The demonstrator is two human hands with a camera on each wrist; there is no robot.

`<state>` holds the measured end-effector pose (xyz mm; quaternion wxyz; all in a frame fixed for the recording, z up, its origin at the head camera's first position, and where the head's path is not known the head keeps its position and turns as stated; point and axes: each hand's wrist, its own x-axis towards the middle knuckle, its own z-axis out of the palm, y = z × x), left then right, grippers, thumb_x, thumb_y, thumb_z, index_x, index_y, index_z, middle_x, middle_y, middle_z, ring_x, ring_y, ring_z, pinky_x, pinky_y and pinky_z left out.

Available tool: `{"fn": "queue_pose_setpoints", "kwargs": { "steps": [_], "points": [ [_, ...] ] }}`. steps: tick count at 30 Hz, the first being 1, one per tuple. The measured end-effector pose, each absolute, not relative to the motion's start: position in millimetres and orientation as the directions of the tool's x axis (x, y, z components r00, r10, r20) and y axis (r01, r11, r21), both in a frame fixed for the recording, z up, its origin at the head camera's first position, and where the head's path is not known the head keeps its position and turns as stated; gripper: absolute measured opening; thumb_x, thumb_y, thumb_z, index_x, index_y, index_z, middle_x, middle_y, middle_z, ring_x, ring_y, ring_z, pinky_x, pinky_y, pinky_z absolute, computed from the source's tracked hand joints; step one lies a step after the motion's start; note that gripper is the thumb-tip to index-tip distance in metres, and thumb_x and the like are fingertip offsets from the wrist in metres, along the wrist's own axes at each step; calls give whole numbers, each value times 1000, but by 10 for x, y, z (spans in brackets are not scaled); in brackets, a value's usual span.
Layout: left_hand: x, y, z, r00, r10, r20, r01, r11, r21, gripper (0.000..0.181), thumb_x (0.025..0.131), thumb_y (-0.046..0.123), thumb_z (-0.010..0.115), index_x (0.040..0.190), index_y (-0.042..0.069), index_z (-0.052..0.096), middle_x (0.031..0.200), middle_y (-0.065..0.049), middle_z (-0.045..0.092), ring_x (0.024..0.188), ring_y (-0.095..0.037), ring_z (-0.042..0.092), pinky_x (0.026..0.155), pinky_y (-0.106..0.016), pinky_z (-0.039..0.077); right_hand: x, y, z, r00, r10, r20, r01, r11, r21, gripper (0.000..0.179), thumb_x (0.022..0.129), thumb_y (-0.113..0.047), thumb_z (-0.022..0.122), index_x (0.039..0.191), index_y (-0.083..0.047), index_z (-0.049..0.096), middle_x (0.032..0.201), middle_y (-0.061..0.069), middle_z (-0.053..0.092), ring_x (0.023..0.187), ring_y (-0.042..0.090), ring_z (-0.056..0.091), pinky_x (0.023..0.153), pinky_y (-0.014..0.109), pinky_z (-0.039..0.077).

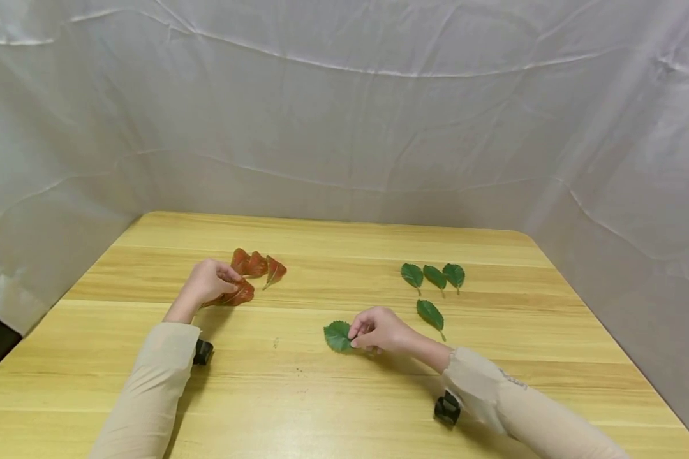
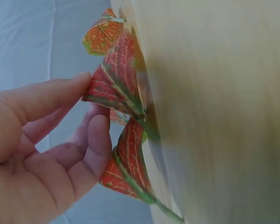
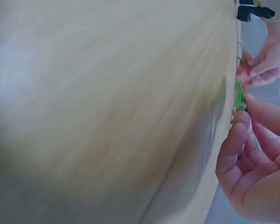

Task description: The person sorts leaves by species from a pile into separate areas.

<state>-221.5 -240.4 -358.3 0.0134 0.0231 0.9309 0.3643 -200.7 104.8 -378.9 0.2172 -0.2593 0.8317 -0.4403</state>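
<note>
On the left part of the table, my left hand (image 1: 212,282) has thumb and fingertips at a red leaf (image 1: 240,293) with pale veins, and seems to pinch it. In the left wrist view the thumb meets the edge of this leaf (image 2: 114,79), while curled fingers touch a second red leaf (image 2: 130,168) beside it. Nearer the table's middle, my right hand (image 1: 381,329) pinches a toothed green leaf (image 1: 337,336) by its stem end between thumb and index finger. That green leaf (image 3: 239,97) appears nearly edge-on in the right wrist view, close to the tabletop.
Beyond the left hand lie more red leaves (image 1: 256,264), with one (image 1: 275,270) slightly apart. Three green leaves (image 1: 434,276) form a row at the right, with another green leaf (image 1: 430,313) in front. Grey cloth (image 1: 344,127) hangs around the wooden table (image 1: 321,408).
</note>
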Motion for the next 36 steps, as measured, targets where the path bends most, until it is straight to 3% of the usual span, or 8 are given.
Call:
{"fn": "queue_pose_setpoints", "kwargs": {
  "steps": [6,19,27,36],
  "points": [
    [-2232,-2413,-3597,-996,77,-39,29,727,686,13,78,0,64,89,-7,66,80,-13,65,60,-19,56,55,-30,49,-2024,1169,-3766,-795,-594,-122,-209,457,-865,6,77,-1,66,81,3,63,65,3,55,47,11,47,43,24,44],
    [-2253,-2414,-3600,-995,61,-74,-9,708,706,12,78,-3,64,89,-8,65,79,-13,64,55,-15,55,54,-30,49,-2057,1619,-3657,-869,-487,-92,-155,443,-883,14,79,-3,66,88,7,62,69,6,58,56,17,52,47,32,47],
    [-2259,-2430,-3609,-994,58,-95,-29,692,722,13,78,-5,63,90,-9,65,77,-13,65,51,-14,55,53,-31,50,-2115,1915,-3618,-908,-413,-73,-118,420,-900,18,79,0,64,91,13,60,76,21,61,58,21,56,54,33,50],
    [-2253,-2439,-3614,-994,49,-98,-38,685,728,13,78,-5,64,90,-9,65,81,-16,65,53,-15,56,53,-32,50,-2143,2263,-3584,-939,-339,-58,-94,415,-905,24,83,2,59,99,19,55,80,20,62,62,20,58,60,35,51]
  ]
}}
